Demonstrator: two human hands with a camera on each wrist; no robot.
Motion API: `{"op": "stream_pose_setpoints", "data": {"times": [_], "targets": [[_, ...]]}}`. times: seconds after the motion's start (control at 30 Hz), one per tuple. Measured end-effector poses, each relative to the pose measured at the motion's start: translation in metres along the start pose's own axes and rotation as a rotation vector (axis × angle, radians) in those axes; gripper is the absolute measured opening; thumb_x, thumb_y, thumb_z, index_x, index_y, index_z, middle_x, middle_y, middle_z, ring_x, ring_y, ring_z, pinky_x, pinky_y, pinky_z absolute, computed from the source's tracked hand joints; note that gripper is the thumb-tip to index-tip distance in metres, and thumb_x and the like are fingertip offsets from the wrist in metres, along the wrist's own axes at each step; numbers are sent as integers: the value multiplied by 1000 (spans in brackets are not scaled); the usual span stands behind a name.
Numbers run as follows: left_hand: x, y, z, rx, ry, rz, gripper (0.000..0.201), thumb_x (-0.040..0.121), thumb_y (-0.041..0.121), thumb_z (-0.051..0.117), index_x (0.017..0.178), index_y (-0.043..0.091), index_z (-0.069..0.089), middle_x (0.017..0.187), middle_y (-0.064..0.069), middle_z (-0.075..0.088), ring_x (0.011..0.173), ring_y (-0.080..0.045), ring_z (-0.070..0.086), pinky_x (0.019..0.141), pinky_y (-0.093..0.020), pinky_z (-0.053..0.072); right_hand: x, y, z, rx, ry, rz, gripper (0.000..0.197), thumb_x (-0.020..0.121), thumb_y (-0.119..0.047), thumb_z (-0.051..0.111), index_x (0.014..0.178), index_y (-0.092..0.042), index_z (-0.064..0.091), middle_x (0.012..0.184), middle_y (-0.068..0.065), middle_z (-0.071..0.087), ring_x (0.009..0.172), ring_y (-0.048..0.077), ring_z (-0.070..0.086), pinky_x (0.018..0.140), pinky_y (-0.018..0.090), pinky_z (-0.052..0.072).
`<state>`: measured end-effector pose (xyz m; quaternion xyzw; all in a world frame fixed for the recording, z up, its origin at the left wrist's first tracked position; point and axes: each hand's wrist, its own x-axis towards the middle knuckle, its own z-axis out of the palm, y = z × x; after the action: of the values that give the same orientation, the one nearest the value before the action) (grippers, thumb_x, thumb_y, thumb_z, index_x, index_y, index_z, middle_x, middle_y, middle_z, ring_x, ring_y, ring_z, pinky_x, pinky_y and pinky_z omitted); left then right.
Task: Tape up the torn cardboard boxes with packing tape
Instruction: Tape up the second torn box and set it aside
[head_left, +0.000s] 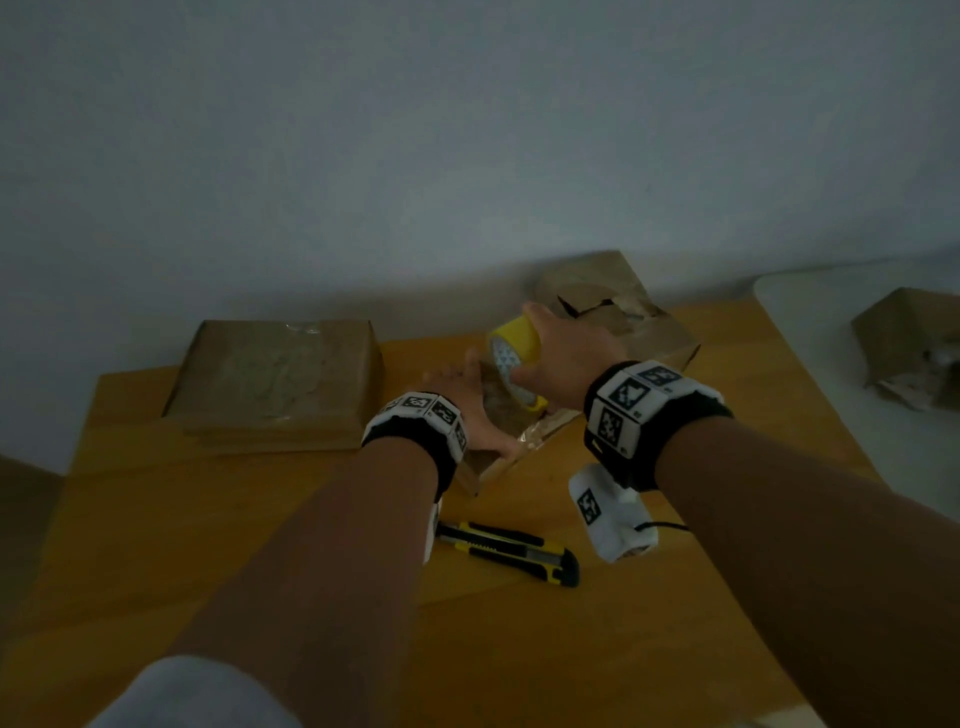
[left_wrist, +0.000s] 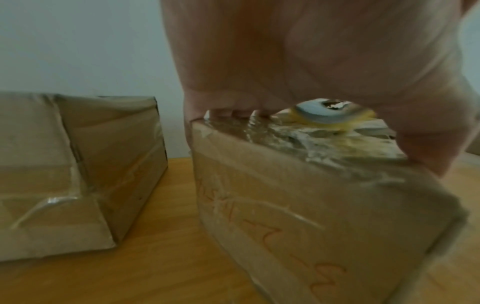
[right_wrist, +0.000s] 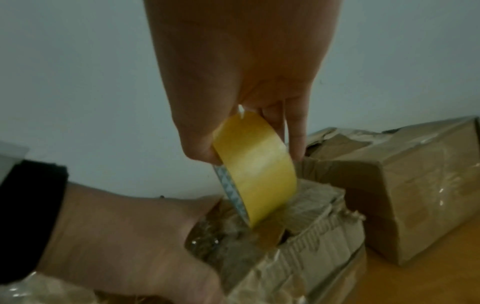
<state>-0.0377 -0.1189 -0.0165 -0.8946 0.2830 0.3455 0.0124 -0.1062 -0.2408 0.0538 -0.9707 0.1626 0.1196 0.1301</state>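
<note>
1. Nearby, a yellow-and-black utility knife (head_left: 511, 552) lies on the wooden counter (head_left: 208, 545) between the two forearms, just in front of the small cardboard box (head_left: 498, 452).
2. Left of that box sits a flat taped box (head_left: 275, 379); behind it stands a torn box (head_left: 618, 317) with its top ripped open, and another open box (head_left: 909, 348) rests on a white surface far right.
3. The left hand (head_left: 467, 400) lies flat on the small box's crinkled, taped top, fingers stretched out and pressing.
4. The right hand (head_left: 561, 353) grasps the yellow packing tape roll (head_left: 514, 358), held on edge with its lower rim touching the small box's top.
5. What the boxes hold cannot be told.
</note>
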Motion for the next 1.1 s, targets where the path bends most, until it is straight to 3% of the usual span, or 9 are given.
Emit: {"op": "stream_pose_setpoints", "data": {"times": [0.13, 0.23, 0.37, 0.5, 0.57, 0.67, 0.87, 1.0, 1.1], "targets": [[0, -2, -1, -47, -4, -5, 140, 57, 71, 72, 149, 20, -21, 160, -11, 4, 144, -41, 9, 113, -54, 26, -18, 16, -13, -180, -138, 0, 49, 90, -51, 53, 125, -17, 53, 101, 6, 61, 84, 23, 58, 70, 35, 50], [1, 0, 0, -40, 11, 18, 140, 59, 70, 73, 149, 18, -20, 159, -12, 7, 144, -40, 13, 114, -52, 26, -28, 19, -4, -286, -248, 13, 38, 90, -53, 52, 100, -17, 56, 78, 0, 52, 63, 15, 47, 55, 30, 43], [-4, 3, 0, -26, 69, 59, 132, 66, 67, 70, 149, 19, -21, 158, -14, 11, 143, -39, 19, 114, -52, 25, -27, 15, 5, -244, -275, 22, 54, 87, -55, 56, 123, -14, 54, 94, 2, 59, 77, 20, 54, 67, 32, 44], [-11, 3, 6, -15, 102, 130, 113, 64, 75, 64, 137, 57, -21, 158, -4, -17, 143, -47, 3, 109, -68, 15, -33, 19, 6, -153, -297, -8, 84, 85, -51, 63, 151, -21, 21, 86, -4, 53, 69, 15, 49, 67, 32, 45], [-9, 3, 11, 46, 126, 123, 110, 60, 83, 59, 135, 62, -19, 157, -2, -23, 144, -45, -1, 108, -72, 7, -39, 22, 7, -115, -273, -15, 94, 83, -46, 68, 153, -24, 8, 86, -1, 56, 62, 13, 47, 59, 30, 43], [-7, 5, 12, 133, 152, 98, 112, 63, 83, 55, 142, 52, -17, 159, -6, -14, 145, -39, 2, 108, -71, 7, -43, 25, 6, -90, -279, -32, 93, 83, -42, 70, 152, -21, 12, 93, 3, 59, 62, 13, 49, 49, 23, 37], [-7, 7, 5, 116, 85, 117, 119, 58, 85, 58, 141, 51, -21, 160, -8, -3, 144, -40, 9, 109, -68, 14, -40, 27, 5, -306, -432, -93, 75, 86, -54, 61, 148, -22, 33, 136, 3, 53, 109, 24, 57, 79, 30, 48], [-1, 6, 2, 102, 51, 153, 125, 57, 77, 66, 133, 55, -30, 159, -11, 12, 140, -42, 24, 105, -67, 25, -41, 36, 17, -292, -521, -69, 75, 87, -53, 60, 150, -26, 29, 143, 4, 47, 114, 27, 56, 90, 38, 51], [5, 3, 1, 83, 55, 141, 125, 62, 64, 74, 125, 62, -35, 158, -13, 15, 137, -41, 31, 102, -64, 34, -45, 45, 29, -176, -546, -24, 79, 87, -51, 62, 150, -31, 19, 141, 9, 47, 109, 29, 56, 87, 41, 51]]}}
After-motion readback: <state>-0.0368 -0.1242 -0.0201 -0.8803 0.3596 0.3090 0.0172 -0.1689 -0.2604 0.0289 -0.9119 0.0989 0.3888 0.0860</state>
